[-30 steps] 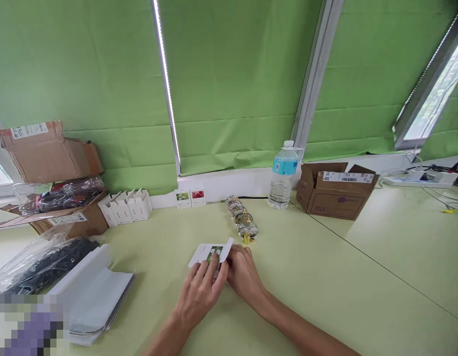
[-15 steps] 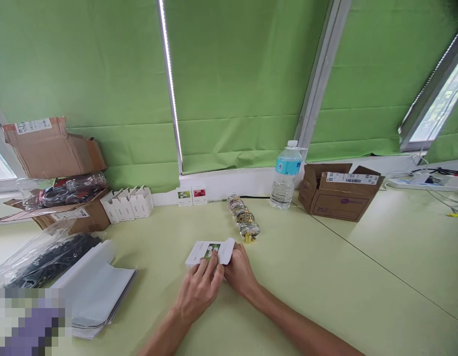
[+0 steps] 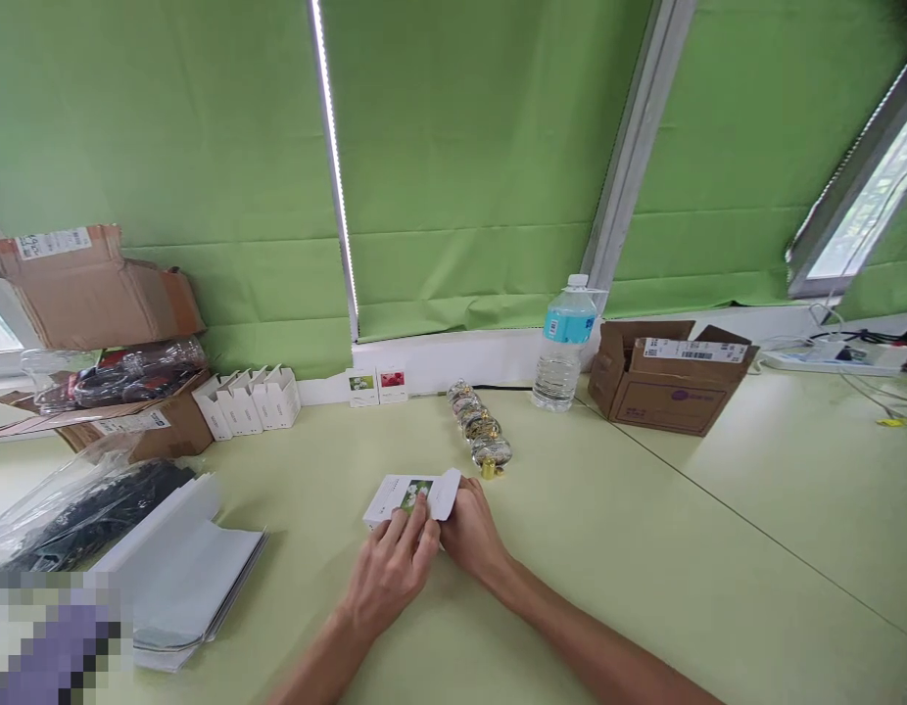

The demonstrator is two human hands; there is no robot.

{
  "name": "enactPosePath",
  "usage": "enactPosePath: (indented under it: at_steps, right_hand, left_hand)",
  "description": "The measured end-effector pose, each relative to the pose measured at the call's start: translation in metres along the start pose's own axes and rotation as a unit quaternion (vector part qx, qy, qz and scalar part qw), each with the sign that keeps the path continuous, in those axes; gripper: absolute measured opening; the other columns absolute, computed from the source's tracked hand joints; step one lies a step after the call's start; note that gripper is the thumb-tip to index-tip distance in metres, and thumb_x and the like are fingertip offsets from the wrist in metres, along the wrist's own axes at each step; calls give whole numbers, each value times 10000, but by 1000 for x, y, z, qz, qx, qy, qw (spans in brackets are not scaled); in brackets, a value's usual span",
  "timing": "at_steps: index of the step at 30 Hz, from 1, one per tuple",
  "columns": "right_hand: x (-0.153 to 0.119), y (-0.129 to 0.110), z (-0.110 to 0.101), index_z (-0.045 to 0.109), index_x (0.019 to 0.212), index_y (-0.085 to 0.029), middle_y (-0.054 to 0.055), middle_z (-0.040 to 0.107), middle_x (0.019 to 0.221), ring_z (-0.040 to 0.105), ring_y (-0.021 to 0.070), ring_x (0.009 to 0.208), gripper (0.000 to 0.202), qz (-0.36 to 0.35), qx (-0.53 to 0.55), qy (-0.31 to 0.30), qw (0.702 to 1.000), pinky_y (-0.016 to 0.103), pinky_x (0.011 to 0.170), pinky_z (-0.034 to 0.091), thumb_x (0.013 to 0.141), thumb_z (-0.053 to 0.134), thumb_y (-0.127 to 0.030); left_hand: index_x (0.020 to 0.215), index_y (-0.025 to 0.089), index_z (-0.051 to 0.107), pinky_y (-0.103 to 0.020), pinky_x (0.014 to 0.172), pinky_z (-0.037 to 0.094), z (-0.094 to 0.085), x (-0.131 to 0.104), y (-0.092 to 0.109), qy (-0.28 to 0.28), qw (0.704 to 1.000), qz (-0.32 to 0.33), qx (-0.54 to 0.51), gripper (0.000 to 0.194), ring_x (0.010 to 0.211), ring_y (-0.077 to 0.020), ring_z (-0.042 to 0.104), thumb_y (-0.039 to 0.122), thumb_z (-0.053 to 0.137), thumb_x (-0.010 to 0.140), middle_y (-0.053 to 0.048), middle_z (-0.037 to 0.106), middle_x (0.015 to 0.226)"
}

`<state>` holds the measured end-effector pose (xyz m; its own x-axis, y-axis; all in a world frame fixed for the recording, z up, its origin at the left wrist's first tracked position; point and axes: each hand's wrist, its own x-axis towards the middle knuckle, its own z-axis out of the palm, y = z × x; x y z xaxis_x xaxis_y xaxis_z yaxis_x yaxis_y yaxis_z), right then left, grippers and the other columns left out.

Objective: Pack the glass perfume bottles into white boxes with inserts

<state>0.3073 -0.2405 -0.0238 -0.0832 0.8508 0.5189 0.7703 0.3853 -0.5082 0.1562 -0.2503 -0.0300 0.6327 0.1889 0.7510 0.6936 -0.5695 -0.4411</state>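
Observation:
A small white box [image 3: 390,494] with a white-flower picture lies on the table, its end flap [image 3: 445,494] raised on the right. My left hand [image 3: 396,560] grips the box from the front, fingertips pressing on its top over the picture. My right hand [image 3: 474,529] is closed at the box's open end, beside the flap. Its fingertips are hidden, so I cannot tell what they hold. Just beyond stands a row of glass bottles [image 3: 481,431] with gold fittings, and gold caps [image 3: 489,470] lie at its near end.
Several white boxes [image 3: 248,401] stand at the back left, near two picture boxes [image 3: 376,386]. A water bottle [image 3: 563,343] and an open carton [image 3: 666,392] are at the back right. Left are stacked cartons [image 3: 93,294], a plastic bag [image 3: 78,509] and folded white sheets [image 3: 189,578].
The whole view has shifted slightly. Both hands keep nearly the same hold at the white box, and its flap stays raised.

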Motion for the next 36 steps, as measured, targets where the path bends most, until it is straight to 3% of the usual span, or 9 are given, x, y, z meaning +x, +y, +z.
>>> enactPosePath:
  at_steps: [7, 28, 36]
  right_hand:
    - [0, 0, 4, 533, 535, -162, 13, 640, 624, 499, 146, 674, 231, -2, 4, 19, 1000, 282, 682, 271, 761, 564, -134]
    - [6, 2, 5, 564, 561, -166, 25, 664, 670, 507, 157, 691, 170, 12, -2, -14, 1000, 282, 677, 290, 723, 578, -118]
    - [5, -2, 6, 599, 590, -169, 25, 664, 686, 533, 164, 717, 158, 12, 11, 22, 1000, 285, 702, 306, 735, 556, -121]
  left_hand:
    - [927, 151, 586, -296, 651, 424, 2, -1, 0, -10, 1000, 8, -5, 124, 773, -174, 655, 99, 550, 821, -155, 649, 1183]
    - [937, 149, 591, -298, 636, 419, 3, -2, -3, -10, 1000, 12, 0, 122, 767, -183, 657, 103, 544, 833, -164, 651, 1171]
    - [1019, 129, 598, -320, 644, 452, 5, -1, -1, -36, 999, -2, -4, 203, 805, -203, 650, 100, 552, 823, -157, 643, 1185]
